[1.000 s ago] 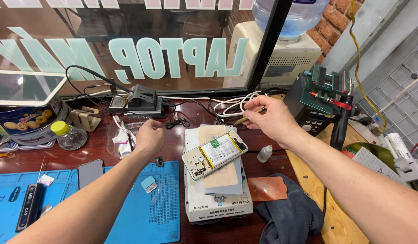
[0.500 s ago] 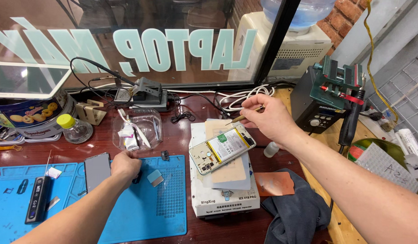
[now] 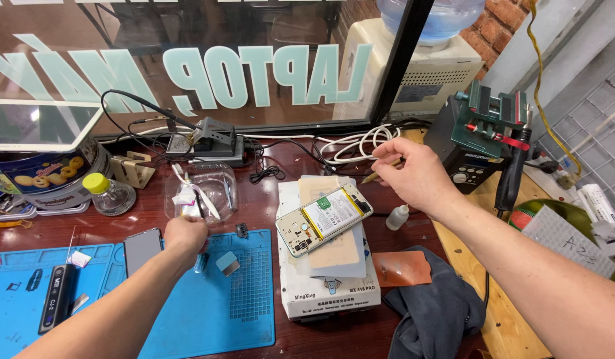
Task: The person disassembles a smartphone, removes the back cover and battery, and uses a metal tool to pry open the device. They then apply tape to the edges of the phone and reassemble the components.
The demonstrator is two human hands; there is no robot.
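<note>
Left hand (image 3: 185,235) on blue mat (image 3: 214,312), beside white box (image 3: 328,296).

There is a single view, taken from a camera on the person's head. It looks forward and down across a dark wooden bench (image 3: 267,199) toward a glass pane (image 3: 188,60) at its far edge. It sits close: both forearms run in from the bottom corners, with the left hand (image 3: 186,236) low at the left and the right hand (image 3: 413,174) higher at the right. A blue mat (image 3: 234,299) fills the near left, a white box (image 3: 327,296) stands in the middle, and a grey cloth (image 3: 433,312) lies at the lower right. No second view overlaps it.
</note>
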